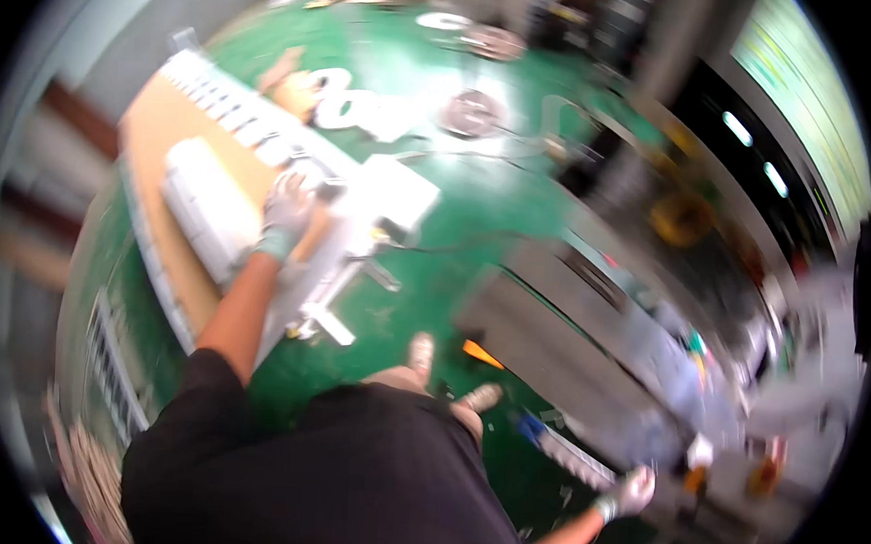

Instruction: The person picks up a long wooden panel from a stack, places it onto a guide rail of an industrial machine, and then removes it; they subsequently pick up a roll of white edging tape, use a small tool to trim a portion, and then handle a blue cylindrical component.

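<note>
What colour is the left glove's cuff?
The cuff is pale green, best seen in the head view.

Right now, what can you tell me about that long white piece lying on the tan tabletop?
The long white piece is narrow and box-like, with a faint line along its length; it could be plastic, but the blur leaves that uncertain. It lies lengthwise on the tan tabletop, on the person's left. The gloved left hand is at its right side, and the bare forearm passes by its near end; whether either touches it cannot be told.
</note>
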The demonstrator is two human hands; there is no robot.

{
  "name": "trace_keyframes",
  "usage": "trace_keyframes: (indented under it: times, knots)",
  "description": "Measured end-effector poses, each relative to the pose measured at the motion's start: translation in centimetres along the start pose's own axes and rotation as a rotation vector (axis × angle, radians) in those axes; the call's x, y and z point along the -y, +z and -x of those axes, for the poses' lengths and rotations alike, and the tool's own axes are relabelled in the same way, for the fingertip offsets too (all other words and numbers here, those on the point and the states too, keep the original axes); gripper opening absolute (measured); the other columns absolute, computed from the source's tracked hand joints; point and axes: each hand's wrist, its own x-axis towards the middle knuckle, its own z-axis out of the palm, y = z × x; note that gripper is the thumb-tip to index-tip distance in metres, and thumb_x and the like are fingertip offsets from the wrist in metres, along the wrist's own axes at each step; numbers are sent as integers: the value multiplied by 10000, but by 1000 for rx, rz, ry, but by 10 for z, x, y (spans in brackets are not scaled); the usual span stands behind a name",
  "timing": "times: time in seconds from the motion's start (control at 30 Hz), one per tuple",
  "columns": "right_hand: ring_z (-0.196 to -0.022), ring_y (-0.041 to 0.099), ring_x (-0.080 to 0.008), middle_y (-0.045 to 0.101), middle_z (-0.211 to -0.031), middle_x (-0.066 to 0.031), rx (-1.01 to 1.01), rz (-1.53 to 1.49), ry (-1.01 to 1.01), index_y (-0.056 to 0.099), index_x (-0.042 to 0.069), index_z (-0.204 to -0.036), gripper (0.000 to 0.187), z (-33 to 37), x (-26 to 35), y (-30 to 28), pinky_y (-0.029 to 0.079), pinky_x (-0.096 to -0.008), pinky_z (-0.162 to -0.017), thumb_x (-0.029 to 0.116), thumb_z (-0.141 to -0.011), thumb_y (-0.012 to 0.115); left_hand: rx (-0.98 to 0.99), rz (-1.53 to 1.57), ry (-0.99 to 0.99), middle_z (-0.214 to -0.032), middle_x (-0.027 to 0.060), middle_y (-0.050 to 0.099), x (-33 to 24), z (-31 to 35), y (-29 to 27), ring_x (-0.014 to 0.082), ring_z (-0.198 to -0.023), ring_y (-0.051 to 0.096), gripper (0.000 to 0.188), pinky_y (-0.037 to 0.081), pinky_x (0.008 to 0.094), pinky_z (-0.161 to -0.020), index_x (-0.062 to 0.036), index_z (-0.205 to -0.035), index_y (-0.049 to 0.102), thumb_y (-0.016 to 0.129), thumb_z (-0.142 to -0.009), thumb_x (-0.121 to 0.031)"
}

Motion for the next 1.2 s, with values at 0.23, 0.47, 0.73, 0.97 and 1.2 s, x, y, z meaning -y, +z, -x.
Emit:
trace_keyframes:
  times: [0.23, 0.47, 0.73, 0.97, 1.2]
  knots:
    - [-925, 677, -299, 723, -1025, -166, 29, 172, -137, 743, 63, -960, 320, 24, 54, 20, 559, -464, -764, 371, -873, 747, -114, -19, -1141, -1657, 159, 350, 252, 47, 5, 340, -1517, 346, 752, 282, 435, -1259, -100, -1592, 353, 496, -987, -525]
    - [-739, 673, -327, 716, -840, -145, -271, 321, -233, 745, 58, -915, 335, 7, 19, 33, 539, -450, -638, 386, -919, 674, -70, 204, -1158, -1564, 185, 466, 231, 24, 6, 347, -1425, 469, 682, 379, 470, -1181, -100, -1557, 416, 338, -1041, -539]
    - [-787, 703, -311, 749, -934, -171, -135, 237, -136, 743, 11, -1009, 349, 18, 41, 38, 566, -415, -708, 337, -942, 639, -202, 1479, -905, -1145, 159, 669, 189, 41, -65, 209, -951, 678, 687, 589, 335, -799, 94, -1511, 377, 652, -894, -32]
    - [-840, 723, -318, 776, -1009, -168, -25, 243, 63, 753, 29, -1115, 420, 19, 17, 19, 571, -428, -793, 384, -941, 608, 176, 1211, -557, -1407, 173, 574, 52, 91, -101, 251, -1267, 582, 717, 511, 349, -1036, 20, -1538, 406, 663, -873, -61]
    - [-816, 657, -258, 715, -897, -125, -118, 75, -76, 692, 7, -942, 200, 20, 35, 21, 535, -404, -793, 202, -899, 687, 538, 923, -152, -1407, 177, 512, -52, 152, -91, 313, -1359, 492, 688, 418, 401, -1136, -9, -1412, 531, 649, -734, 3]
